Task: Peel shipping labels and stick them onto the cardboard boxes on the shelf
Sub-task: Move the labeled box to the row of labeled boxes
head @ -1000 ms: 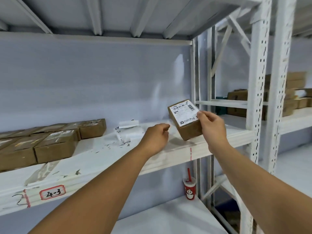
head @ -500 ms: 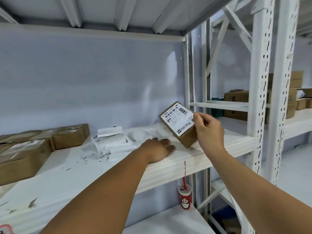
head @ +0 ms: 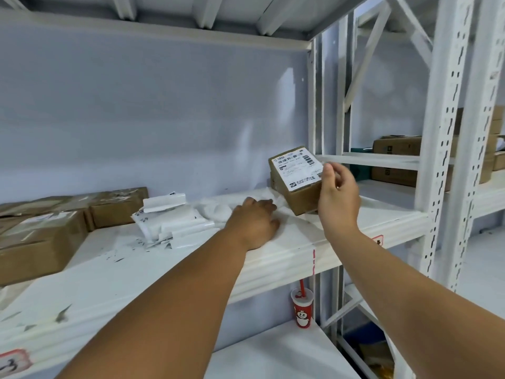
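I count 2 hands in my feed, 1 labelled box [head: 302, 199] and 1 shipping label [head: 298, 170] stuck flat on its upturned face. At the left end of the shelf [head: 191, 269] I make out at least 3 plain cardboard boxes [head: 38, 242], packed close together. The rearmost ones are too flattened by the lens to count surely. Between them and my hands lies 1 loose pile of white label sheets [head: 169, 220], with 1 crumpled wad of white backing paper [head: 216, 209] just beside it.

The left hand [head: 255, 224] lies palm down on the shelf, fingers relaxed and nearly straight. Its fingertips reach the edge of the wad and it holds nothing.

The labelled box stands tilted at the shelf's right end, near the back wall, its lower corner on the shelf. It is just beyond and to the right of the left hand. The right hand [head: 338, 194] is at the box's right side, thumb up against the label's right edge and fingers loosely curled. I cannot tell whether it grips the box or only touches it.

On the lower shelf stands 1 red paper cup [head: 302, 313] with a straw. The neighbouring rack at the right carries several more stacked boxes [head: 396, 146].
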The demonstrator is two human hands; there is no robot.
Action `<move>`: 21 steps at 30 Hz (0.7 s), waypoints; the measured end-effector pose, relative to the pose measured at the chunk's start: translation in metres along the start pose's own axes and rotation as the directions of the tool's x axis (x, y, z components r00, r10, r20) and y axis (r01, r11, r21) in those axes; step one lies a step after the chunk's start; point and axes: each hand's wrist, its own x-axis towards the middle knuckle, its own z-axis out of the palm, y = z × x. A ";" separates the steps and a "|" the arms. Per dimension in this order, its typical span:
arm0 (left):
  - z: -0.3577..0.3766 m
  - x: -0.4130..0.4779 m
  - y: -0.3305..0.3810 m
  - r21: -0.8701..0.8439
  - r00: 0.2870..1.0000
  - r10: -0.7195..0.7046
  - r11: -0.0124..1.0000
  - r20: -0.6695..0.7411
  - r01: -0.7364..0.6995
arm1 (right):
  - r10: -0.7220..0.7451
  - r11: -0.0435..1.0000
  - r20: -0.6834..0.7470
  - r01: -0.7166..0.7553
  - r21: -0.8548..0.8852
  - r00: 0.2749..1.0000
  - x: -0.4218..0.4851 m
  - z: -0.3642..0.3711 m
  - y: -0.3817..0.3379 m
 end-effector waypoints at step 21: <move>0.002 0.003 0.001 0.107 0.880 -0.463 0.885 0.107 0.453 | 0.123 0.988 0.125 -0.109 -0.110 0.985 0.032 0.080 0.027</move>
